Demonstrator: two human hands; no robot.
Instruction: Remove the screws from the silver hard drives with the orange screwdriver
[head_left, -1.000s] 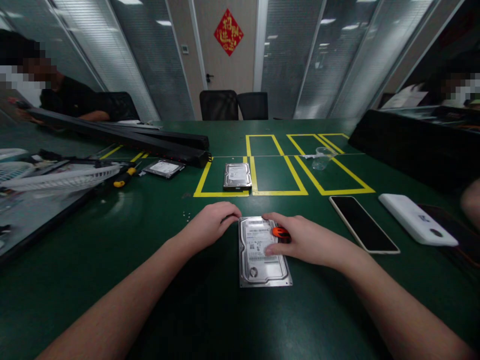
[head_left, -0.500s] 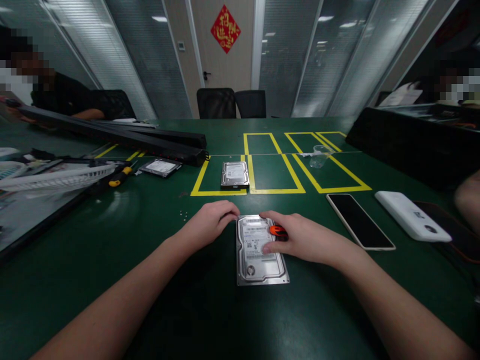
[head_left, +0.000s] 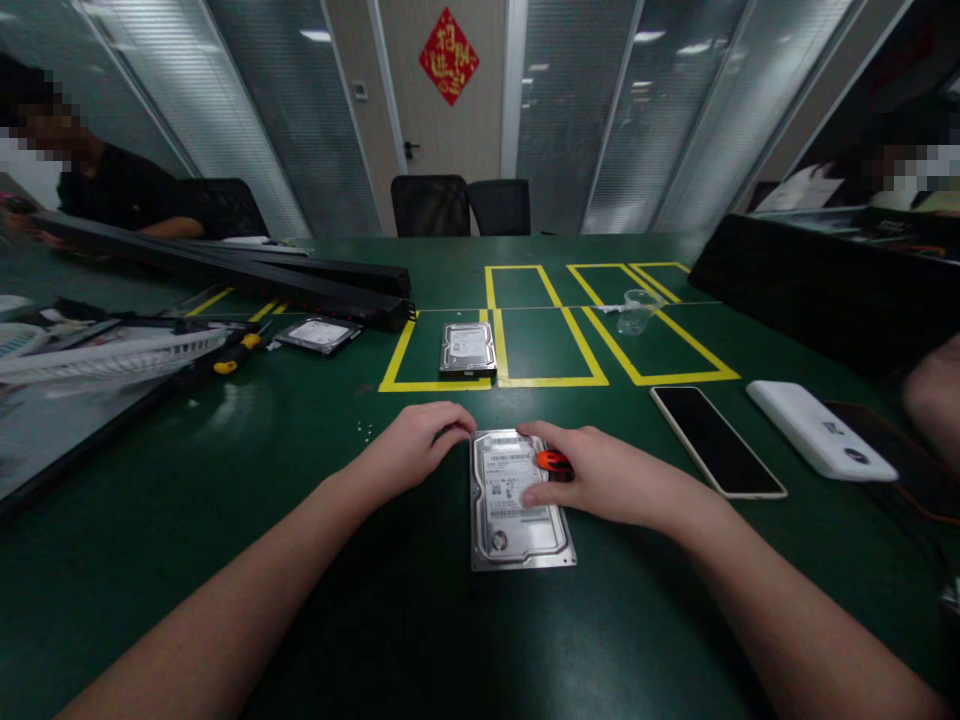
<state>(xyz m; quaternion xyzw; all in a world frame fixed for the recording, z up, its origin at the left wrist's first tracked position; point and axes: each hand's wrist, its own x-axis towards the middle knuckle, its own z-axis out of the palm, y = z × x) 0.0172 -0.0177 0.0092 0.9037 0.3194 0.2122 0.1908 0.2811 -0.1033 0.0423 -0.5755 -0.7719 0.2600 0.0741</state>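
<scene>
A silver hard drive (head_left: 517, 530) with a white label lies flat on the green table in front of me. My left hand (head_left: 431, 440) has its fingertips pinched at the drive's far left corner. My right hand (head_left: 581, 470) reaches over the drive's right edge, thumb on the label and index finger at the far edge. Tucked in that hand is an orange-handled tool (head_left: 552, 461); its tip and most of its shape are hidden. Several tiny screws (head_left: 365, 431) lie left of my left hand.
Beyond my hands, another hard drive (head_left: 467, 347) sits inside yellow tape, a third drive (head_left: 320, 334) farther left. A phone (head_left: 718, 442), a white power bank (head_left: 821, 430) and a plastic cup (head_left: 636, 312) are rightward. Black bars (head_left: 300, 285) and a yellow-handled tool (head_left: 238, 354) lie left. People sit on both sides.
The view has shifted very slightly. Both hands keep their places on the hard drive, with no other visible movement of it.
</scene>
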